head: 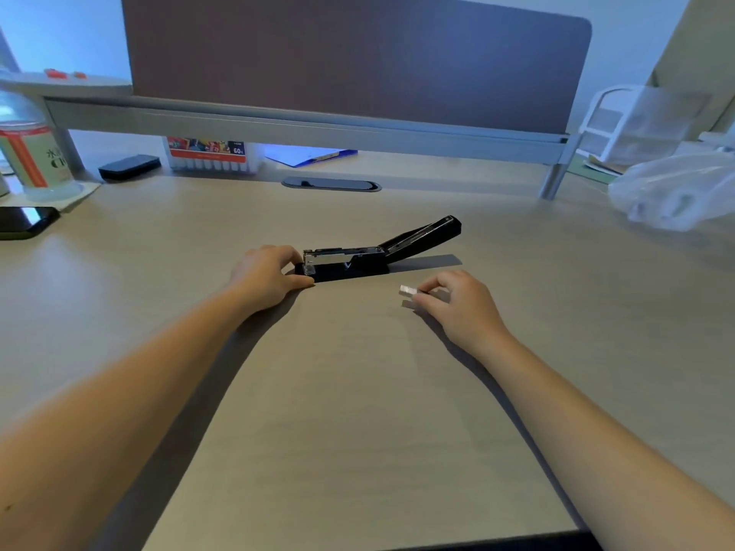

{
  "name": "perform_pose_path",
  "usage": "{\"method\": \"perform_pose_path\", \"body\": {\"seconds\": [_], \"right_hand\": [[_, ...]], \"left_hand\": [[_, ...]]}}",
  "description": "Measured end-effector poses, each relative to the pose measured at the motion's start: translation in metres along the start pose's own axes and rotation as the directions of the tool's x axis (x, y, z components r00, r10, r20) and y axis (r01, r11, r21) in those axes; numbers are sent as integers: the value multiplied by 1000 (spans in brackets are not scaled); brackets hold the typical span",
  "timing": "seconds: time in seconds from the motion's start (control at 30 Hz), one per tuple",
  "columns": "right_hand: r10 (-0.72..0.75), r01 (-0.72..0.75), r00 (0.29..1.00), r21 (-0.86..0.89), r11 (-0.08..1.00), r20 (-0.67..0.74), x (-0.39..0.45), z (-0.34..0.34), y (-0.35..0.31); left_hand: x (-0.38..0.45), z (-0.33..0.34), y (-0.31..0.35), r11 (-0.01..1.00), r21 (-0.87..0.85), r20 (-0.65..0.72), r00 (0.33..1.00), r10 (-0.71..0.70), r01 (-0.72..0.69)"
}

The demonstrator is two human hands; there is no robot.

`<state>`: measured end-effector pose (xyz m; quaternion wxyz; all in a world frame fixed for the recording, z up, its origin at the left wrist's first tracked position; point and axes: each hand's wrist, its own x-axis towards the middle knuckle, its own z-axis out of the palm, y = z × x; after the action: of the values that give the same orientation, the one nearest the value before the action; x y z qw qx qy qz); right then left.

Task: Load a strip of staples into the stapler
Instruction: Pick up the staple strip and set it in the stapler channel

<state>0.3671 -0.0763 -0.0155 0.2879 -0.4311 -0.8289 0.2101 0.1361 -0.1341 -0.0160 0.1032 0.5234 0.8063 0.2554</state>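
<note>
A black stapler (358,262) lies on the desk in the middle of the view, its top arm swung open and up to the right, the shiny metal staple channel exposed. My left hand (266,276) rests at the stapler's left end, thumb and fingers touching its base and front. A short silvery strip of staples (407,290) is pinched between the thumb and forefinger of my right hand (457,304), just above the desk, to the right of and a little nearer than the stapler.
A dark phone (24,220) and a plastic bottle (28,153) stand at the far left. A marker box (210,153), a black case (129,165) and a blue folder (310,156) lie under the partition. A white plastic bag (676,192) sits far right.
</note>
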Motion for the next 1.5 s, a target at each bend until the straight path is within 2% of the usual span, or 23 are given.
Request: {"method": "perform_pose_path", "body": {"seconds": [0.2,0.4,0.6,0.97,1.37,1.5], "right_hand": [[-128,128,992,181,975,-12,-5,6,-45],[-250,244,968,136,960,27,-6,24,-74],[-253,241,958,100,965,132,-11,31,-78],[-229,213,951,95,972,210,-19,26,-81],[-228,229,936,28,973,270,-21,24,-79],[-259,269,939,-16,963,227,-23,18,-77]], "left_hand": [[-32,-9,-1,999,-1,43,999,32,-32],[-67,-16,-4,996,-2,93,992,87,-87],[-85,-18,-10,988,-26,121,980,157,-155],[-87,-17,-14,981,-46,93,977,192,-189],[-87,-17,-14,983,-36,95,978,184,-182],[-87,-17,-14,984,-63,91,981,173,-167]]}}
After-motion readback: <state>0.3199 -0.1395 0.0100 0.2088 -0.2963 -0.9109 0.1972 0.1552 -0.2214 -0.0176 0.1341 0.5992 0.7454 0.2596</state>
